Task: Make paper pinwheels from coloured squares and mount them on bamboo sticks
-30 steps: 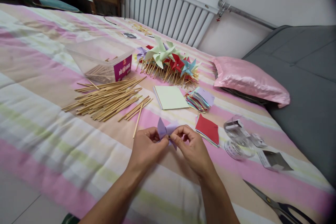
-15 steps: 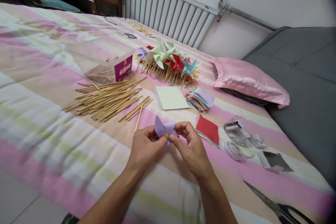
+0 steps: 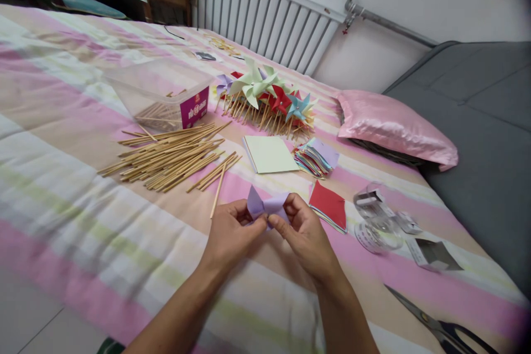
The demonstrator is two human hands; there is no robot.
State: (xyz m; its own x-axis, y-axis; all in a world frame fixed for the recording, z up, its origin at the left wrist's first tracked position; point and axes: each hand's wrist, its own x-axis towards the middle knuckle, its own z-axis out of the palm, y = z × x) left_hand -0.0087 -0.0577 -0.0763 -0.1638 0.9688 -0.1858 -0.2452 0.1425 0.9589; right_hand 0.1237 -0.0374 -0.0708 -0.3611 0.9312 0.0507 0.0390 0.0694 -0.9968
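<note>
A small purple paper pinwheel (image 3: 271, 204), its blades partly folded in, is held above the bed in front of me. My left hand (image 3: 234, 227) pinches it from the left, thumb pressed near its centre. From the other side my right hand (image 3: 301, 229) grips it, the thumb close to the left one and the fingers behind a blade. The pinwheel's lower part is hidden behind my thumbs. Just beyond my left hand lies a single wooden stick (image 3: 218, 191). Right of my right hand rests a stack of red-topped paper squares (image 3: 329, 206).
Wooden sticks (image 3: 174, 155) lie piled before a clear plastic box (image 3: 149, 83). Finished pinwheels (image 3: 265, 94) stand bunched behind pale green paper (image 3: 270, 155) and a mixed paper stack (image 3: 316, 156). Clear containers (image 3: 378, 232) and open scissors (image 3: 431, 321) lie at right.
The right-hand blade of the purple pinwheel has spread outward to the right, and my right fingers have shifted along it. The left hand stays nearly in place.
</note>
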